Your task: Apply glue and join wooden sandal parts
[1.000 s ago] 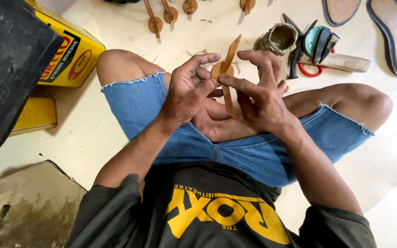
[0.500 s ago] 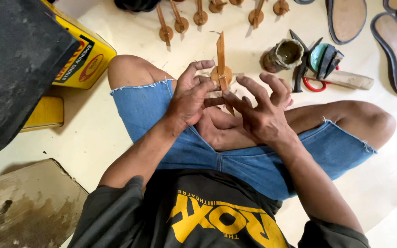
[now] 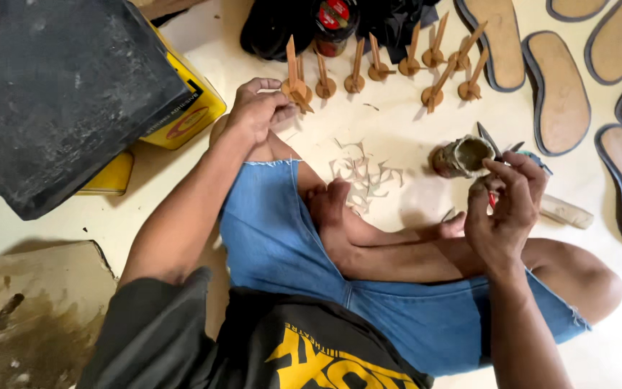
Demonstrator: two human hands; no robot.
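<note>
The fingers of the left hand [image 3: 257, 108] gripped a wooden strap piece [image 3: 295, 79] at the end of the row [image 3: 390, 68]. Setting it upright, in line, seemed best. The right hand [image 3: 505, 205] pinched scissors [image 3: 494, 148] beside the glue pot [image 3: 462, 156].

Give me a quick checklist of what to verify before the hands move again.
1. Left hand has a firm hold on the wooden piece: ok, fingers pinch its round base beside the row of wooden pieces.
2. Right hand is near the small tin: ok, just beside it.
3. What the right hand holds: cannot tell, only a bit of red shows between the fingers.
4. Scissors point away from the fingers: cannot tell, partly hidden.
5. Floor between the legs free of scraps: not ok, thin offcuts lie there.
6. Shoe soles out of the hands' way: ok, off to the side.
</note>
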